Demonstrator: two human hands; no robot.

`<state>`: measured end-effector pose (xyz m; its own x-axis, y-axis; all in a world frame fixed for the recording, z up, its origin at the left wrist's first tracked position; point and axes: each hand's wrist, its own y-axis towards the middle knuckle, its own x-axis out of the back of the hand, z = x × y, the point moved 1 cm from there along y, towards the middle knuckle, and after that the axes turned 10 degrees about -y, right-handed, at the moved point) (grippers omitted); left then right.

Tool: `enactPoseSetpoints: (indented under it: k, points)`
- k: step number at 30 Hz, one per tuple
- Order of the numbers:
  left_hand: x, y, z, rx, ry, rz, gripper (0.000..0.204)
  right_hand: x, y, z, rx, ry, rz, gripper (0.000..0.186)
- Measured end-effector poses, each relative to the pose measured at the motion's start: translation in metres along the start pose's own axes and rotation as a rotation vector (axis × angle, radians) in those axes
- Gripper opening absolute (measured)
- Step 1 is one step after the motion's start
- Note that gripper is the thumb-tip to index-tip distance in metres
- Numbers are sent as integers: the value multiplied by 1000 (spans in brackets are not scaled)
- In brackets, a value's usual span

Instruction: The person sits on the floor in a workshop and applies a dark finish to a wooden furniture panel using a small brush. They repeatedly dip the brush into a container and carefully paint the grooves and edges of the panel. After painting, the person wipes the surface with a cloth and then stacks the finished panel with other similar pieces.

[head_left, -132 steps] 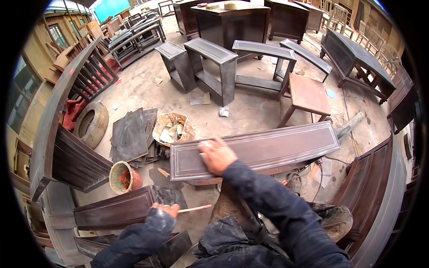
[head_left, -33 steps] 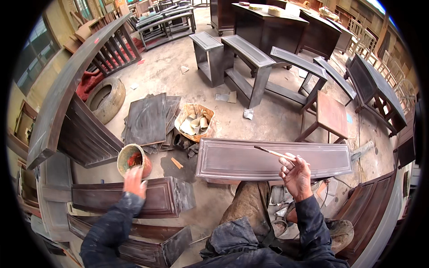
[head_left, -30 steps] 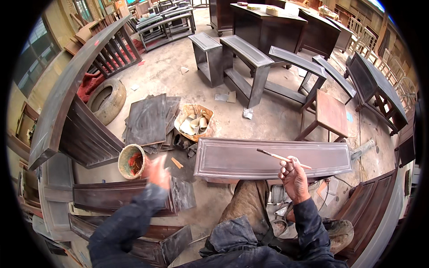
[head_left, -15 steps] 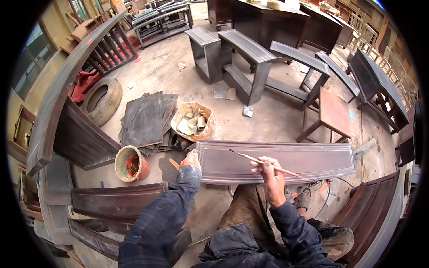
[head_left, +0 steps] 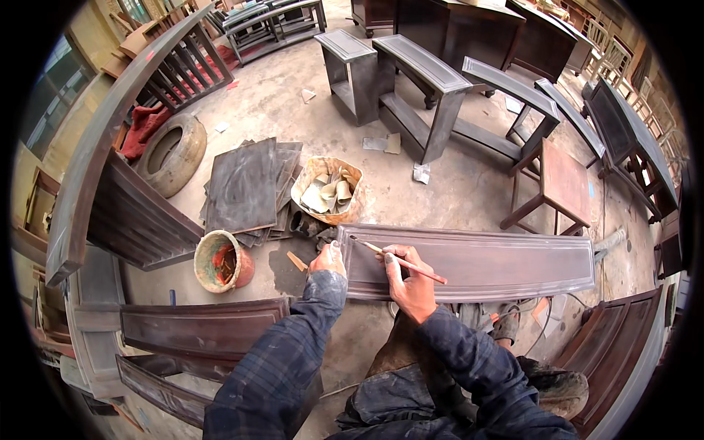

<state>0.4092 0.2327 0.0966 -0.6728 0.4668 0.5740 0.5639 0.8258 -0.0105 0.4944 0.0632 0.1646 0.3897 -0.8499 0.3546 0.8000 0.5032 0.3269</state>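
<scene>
A long dark wooden panel [head_left: 469, 264] with grooved borders lies crosswise in front of my lap. My left hand [head_left: 327, 260] is closed round its left end. My right hand [head_left: 407, 282] holds a thin paintbrush [head_left: 440, 279] with a pale and reddish handle, its dark tip at the panel's upper left corner moulding. Left of my left hand stands a worn bucket [head_left: 243, 273] with reddish material inside. Below it, another dark panel [head_left: 194, 326] lies near the floor, partly behind my left forearm.
A basket of curled scraps [head_left: 328, 195], stacked boards [head_left: 238, 187] and a tyre [head_left: 176, 169] lie beyond. Dark benches [head_left: 418, 66], a square stool [head_left: 559, 187] and larger cabinets stand further back. Slatted furniture [head_left: 81, 213] flanks the left; panels [head_left: 616, 345] and cables lie right.
The brush, earlier in my left hand, is in my right hand and has moved left to the panel's corner. My left hand has moved from near the bucket onto the panel's left end.
</scene>
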Motion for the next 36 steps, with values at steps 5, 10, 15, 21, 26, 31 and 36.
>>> enactPoseSetpoints:
  k: [5,10,15,21,26,31,36]
  points:
    - [-1,1,1,-27,6,-16,26,-3,2,0,-25,0,4,15]
    - [0,1,1,-37,18,-26,23,-5,2,1,-38,-8,9,15]
    - [1,1,-2,-1,32,-40,23,-10,1,-5,-60,-11,1,15]
    - [-3,4,8,-19,-86,-64,20,-5,4,0,61,-74,-69,11]
    - [-3,5,7,9,33,-54,30,1,1,-5,-3,-15,-66,12]
    - [1,4,4,20,33,-19,30,12,0,-10,-51,-16,-80,15]
    - [2,2,3,-48,84,-29,30,29,-1,-11,-41,-69,-101,11]
